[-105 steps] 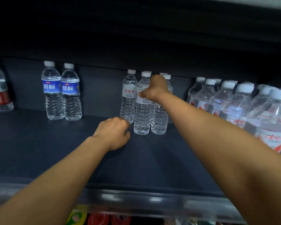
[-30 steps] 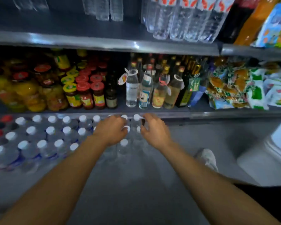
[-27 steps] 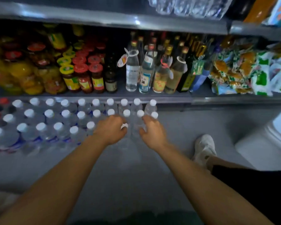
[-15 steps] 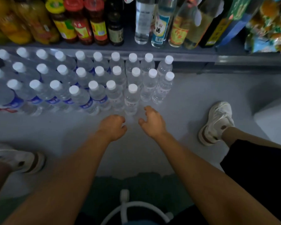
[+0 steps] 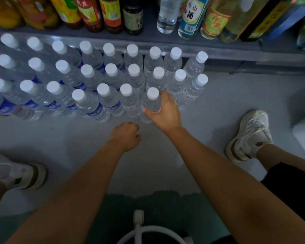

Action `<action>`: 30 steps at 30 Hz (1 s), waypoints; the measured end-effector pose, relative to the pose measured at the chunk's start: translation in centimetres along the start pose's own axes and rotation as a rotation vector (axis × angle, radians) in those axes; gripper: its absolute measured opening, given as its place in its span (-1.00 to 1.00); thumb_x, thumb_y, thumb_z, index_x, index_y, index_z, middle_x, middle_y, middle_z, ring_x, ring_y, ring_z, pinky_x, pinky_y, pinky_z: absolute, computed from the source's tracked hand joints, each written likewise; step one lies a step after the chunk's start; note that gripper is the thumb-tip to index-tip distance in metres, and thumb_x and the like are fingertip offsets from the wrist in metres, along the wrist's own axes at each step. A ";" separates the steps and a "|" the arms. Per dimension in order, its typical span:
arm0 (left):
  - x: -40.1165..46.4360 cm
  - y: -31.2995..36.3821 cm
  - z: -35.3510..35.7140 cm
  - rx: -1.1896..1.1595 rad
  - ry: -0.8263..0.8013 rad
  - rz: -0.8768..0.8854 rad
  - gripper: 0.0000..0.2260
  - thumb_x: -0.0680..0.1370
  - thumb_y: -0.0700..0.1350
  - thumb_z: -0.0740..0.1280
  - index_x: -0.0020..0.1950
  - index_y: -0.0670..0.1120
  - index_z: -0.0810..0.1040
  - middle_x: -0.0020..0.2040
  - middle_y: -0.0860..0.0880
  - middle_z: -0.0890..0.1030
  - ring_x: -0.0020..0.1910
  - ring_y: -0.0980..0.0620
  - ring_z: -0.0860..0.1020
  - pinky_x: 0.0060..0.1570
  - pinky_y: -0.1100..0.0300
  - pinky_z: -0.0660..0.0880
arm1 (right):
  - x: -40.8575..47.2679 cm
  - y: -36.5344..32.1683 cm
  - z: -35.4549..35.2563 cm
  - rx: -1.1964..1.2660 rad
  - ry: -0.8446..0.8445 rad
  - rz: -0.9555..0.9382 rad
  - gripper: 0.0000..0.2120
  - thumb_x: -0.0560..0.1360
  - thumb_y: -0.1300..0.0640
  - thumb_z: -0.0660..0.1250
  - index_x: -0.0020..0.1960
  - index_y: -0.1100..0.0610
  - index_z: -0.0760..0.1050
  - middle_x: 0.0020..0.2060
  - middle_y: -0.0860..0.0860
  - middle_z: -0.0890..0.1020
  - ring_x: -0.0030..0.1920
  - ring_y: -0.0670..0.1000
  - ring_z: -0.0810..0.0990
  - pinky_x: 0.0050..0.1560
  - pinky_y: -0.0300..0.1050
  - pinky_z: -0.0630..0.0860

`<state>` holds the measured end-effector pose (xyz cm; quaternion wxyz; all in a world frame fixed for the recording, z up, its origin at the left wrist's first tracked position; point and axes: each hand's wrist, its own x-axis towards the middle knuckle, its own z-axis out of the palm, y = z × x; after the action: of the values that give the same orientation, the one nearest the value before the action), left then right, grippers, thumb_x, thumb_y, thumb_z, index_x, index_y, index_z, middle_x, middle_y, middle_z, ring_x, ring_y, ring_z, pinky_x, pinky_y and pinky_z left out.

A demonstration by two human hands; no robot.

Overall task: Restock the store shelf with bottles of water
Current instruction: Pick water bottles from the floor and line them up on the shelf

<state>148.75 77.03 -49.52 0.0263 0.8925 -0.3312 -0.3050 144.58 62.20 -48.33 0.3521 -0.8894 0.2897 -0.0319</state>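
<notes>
many bottles: white-capped water bottles (image 5: 88,103) stand packed in rows on the grey floor (image 5: 209,120), spreading from the left edge to past the middle; those to the left carry blue labels.
far left: white shoe (image 5: 16,175) at the frame edge, on the floor.
left hand: left hand (image 5: 126,136) hangs low over bare floor just in front of the front row, fingers curled into a loose fist, nothing in it; touches no bottle.
held bottle: front-row bottle (image 5: 151,104) at the near edge of the group, upright, white cap showing above the grip.
right hand: right hand (image 5: 163,111) wraps the held bottle's body from its right side, thumb across the near face, fingers behind.
right of the group: two bottles at the end of the rows, then bare floor.
above: shelf edge (image 5: 218,48) behind the rows, with jars and glass bottles (image 5: 188,16) standing on it.
far right: second white shoe (image 5: 250,134).
</notes>
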 end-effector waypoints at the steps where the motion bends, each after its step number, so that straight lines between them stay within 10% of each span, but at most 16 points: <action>1: 0.0 -0.1 0.0 0.002 0.002 0.004 -0.66 0.57 0.00 0.22 0.29 -0.10 0.50 0.25 -0.13 0.52 0.23 -0.15 0.49 0.17 0.05 0.46 | 0.1 -0.1 0.0 -0.005 0.005 -0.011 -0.32 0.36 -0.10 0.49 0.36 0.14 0.35 0.27 0.10 0.48 0.27 0.12 0.45 0.12 -0.01 0.44; 15: -4.4 -0.3 -6.1 -0.005 0.204 0.058 -0.74 0.55 -0.03 0.23 0.10 -0.16 0.56 0.10 -0.15 0.57 0.10 -0.15 0.55 0.06 -0.01 0.51 | -2.9 -4.9 -7.0 -0.006 0.009 -0.091 -0.52 0.28 -0.08 0.52 0.03 0.15 0.45 -0.08 0.02 0.61 -0.05 0.06 0.59 -0.18 -0.10 0.47; 30: -14.7 2.8 -28.8 0.171 0.772 0.136 -0.83 0.53 -0.02 0.23 -0.13 -0.10 0.49 -0.06 -0.12 0.57 -0.04 -0.17 0.55 -0.24 0.07 0.41 | -2.5 -23.7 -25.8 0.145 0.304 -0.458 -0.61 0.23 -0.21 0.54 -0.14 0.03 0.57 -0.21 -0.07 0.68 -0.20 -0.13 0.63 -0.18 -0.13 0.56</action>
<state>154.63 79.30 -17.72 0.0947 0.9165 -0.3794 0.0839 147.45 61.70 -13.31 0.3510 -0.8892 0.1276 -0.2644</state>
